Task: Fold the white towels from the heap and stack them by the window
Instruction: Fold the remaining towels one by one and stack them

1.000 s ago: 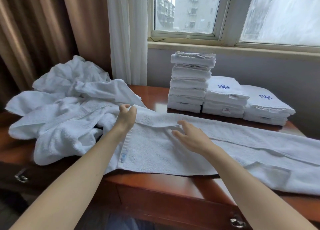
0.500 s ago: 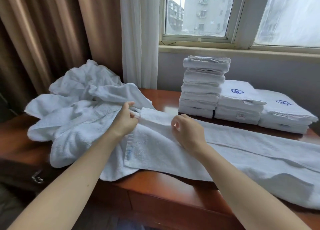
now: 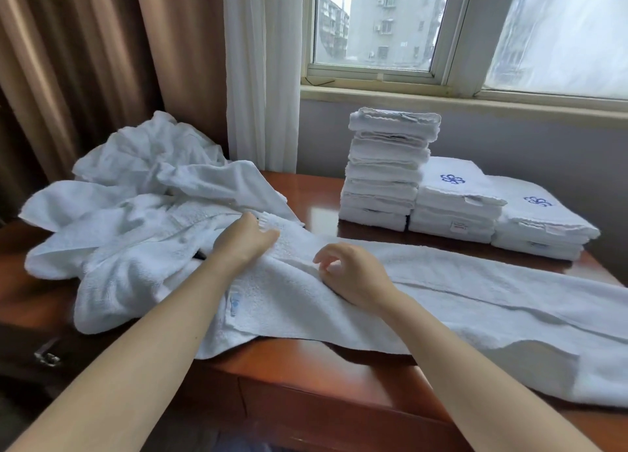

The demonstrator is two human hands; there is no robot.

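A long white towel (image 3: 475,298), folded lengthwise, stretches across the wooden table (image 3: 323,366) from the middle to the right edge. My left hand (image 3: 248,240) lies on its left end, fingers stretched toward the right, next to the heap of crumpled white towels (image 3: 136,213). My right hand (image 3: 353,274) rests on the towel a little to the right, fingers loosely bent and fingertips touching the cloth. Three stacks of folded towels stand under the window: a tall one (image 3: 384,176), a middle one (image 3: 455,206) and a low right one (image 3: 540,227).
A white sheer curtain (image 3: 261,77) and brown drapes (image 3: 85,60) hang behind the heap. The window sill (image 3: 475,101) runs above the stacks. A metal drawer handle (image 3: 47,358) shows at the lower left. The towel's right end hangs over the table's front edge.
Both hands gripped the towel's upper folded edge half a second ago. Now the edge lies flat; the right hand has let go and the left hand has flattened onto the cloth.
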